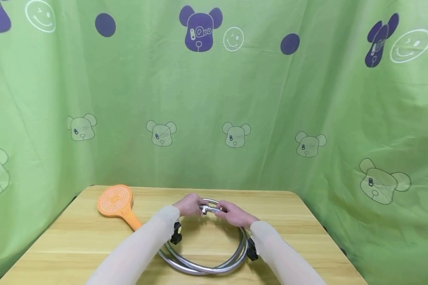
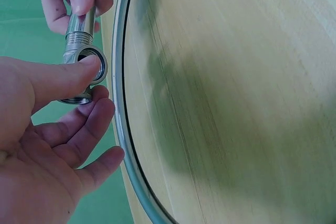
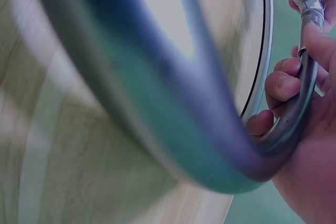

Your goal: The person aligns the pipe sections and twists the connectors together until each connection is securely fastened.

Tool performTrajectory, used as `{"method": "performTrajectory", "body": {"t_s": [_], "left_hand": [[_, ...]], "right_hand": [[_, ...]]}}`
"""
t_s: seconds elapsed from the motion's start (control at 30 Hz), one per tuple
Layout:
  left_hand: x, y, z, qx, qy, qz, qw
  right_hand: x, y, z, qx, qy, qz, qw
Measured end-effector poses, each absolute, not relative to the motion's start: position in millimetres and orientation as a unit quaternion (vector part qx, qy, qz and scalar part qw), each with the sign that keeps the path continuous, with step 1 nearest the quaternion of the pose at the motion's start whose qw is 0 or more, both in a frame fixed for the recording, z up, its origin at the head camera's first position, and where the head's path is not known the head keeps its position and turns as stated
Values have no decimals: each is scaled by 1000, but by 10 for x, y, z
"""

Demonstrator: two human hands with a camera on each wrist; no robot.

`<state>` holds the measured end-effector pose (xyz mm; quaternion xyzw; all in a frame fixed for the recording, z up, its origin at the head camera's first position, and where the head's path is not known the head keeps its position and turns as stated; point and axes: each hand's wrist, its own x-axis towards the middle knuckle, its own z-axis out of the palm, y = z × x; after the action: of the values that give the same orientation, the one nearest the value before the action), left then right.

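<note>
A shiny chrome angled fitting (image 2: 79,56) with threaded openings meets the metal end of a flexible shower hose (image 1: 199,270). My left hand (image 1: 190,205) pinches the fitting between thumb and fingers. At the other side, my right hand (image 1: 237,215) has its fingers curled round the hose end (image 3: 303,38), just below the fitting. Threads show between the fitting and the hose end in the left wrist view. The silver hose lies in loops on the table below both hands. An orange shower head (image 1: 115,200) rests at the left, its handle partly hidden behind the left sleeve.
The wooden table (image 1: 289,237) has rounded far corners. Green curtain (image 1: 199,91) with bear and smiley prints surrounds it at the back and sides. A black wrist camera (image 1: 176,233) sits at the left wrist and another camera (image 1: 252,250) at the right.
</note>
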<state>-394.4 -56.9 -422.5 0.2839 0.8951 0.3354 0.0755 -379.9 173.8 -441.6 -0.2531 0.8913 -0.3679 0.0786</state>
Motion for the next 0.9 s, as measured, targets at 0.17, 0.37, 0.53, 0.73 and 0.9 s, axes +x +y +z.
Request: {"method": "performTrajectory", "body": {"t_s": [0.17,0.37,0.53,0.73,0.9], "left_hand": [[-3945,-560,-4232,275,895,342,81],[-3945,-553,-4211,283,895,337,74],[-3949,-545,-4200,281,895,338,76],[-3938,-536,-4208,280,893,344,78],[-3952,-536,-4207,276,894,347,74]], "right_hand": [[-3800,1745,-4391,-245,897,-355,93],[-3767,1743,-4393,-228,887,-390,94],[-3784,1745,-4405,-242,884,-393,80],[-3808,1746,-4405,-254,894,-361,74],[-3798,1739,-4406,-230,889,-389,80]]}}
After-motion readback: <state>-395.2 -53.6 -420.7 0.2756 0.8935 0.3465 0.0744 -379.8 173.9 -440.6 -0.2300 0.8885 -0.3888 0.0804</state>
